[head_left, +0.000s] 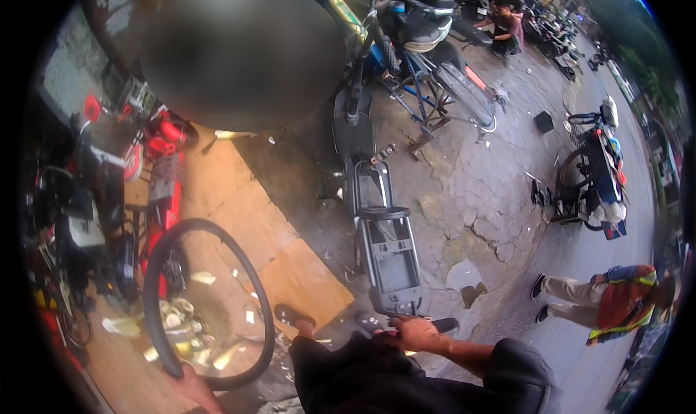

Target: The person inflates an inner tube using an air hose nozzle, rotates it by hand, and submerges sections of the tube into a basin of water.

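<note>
A black bicycle-size tyre [151, 298] stands up as a ring at lower left. My left hand [190, 386] is closed round its lower edge. In front of me is a stripped electric scooter [397, 265] with its seat off and its metal rear frame bare. My right hand [417, 334] is at the rear end of that frame, with its fingers curled; what they hold, if anything, is hidden. Through the ring of the tyre, scraps and pale peelings [181, 327] show on the ground.
A flattened cardboard sheet [254, 229] covers the ground at left, beside a red scooter [167, 189]. A bicycle wheel [467, 98] and frame stand beyond. A loaded cargo trike [591, 175] and a person in a reflective vest [631, 294] are at right. Another person [505, 30] crouches far off.
</note>
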### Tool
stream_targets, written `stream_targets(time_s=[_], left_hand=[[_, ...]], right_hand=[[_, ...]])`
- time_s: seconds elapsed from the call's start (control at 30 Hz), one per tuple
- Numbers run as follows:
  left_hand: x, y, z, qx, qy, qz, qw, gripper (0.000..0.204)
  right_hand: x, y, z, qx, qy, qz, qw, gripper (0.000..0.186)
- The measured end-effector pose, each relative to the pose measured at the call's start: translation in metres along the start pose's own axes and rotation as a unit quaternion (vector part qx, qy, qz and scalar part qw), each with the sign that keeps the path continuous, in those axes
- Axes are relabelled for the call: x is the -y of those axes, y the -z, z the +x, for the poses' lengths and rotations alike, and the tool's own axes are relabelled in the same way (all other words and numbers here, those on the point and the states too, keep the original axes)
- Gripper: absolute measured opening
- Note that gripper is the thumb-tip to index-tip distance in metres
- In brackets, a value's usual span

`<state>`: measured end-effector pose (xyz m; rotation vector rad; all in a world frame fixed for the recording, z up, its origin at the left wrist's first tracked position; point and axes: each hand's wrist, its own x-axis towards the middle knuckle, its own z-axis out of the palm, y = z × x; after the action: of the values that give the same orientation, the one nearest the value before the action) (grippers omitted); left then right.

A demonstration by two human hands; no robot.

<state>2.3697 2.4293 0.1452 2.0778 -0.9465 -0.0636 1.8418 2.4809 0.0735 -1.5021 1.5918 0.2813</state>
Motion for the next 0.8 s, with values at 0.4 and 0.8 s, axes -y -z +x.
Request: stream_targets(time_s=[0.4,0.8], left_hand=[[-0.076,-0.088,0.239,0.089,-0.052,-0.223,0.969,0.043],[-0.162,-0.205,0.386,0.035,-0.126,-0.228,0.965,0.044]], right_hand=[[0.038,-0.034,0.020,-0.275,-0.256,-0.097,0.922,0.050],[0.119,0.043,0.212,-0.078,-0.247,0.149,0.954,0.054]])
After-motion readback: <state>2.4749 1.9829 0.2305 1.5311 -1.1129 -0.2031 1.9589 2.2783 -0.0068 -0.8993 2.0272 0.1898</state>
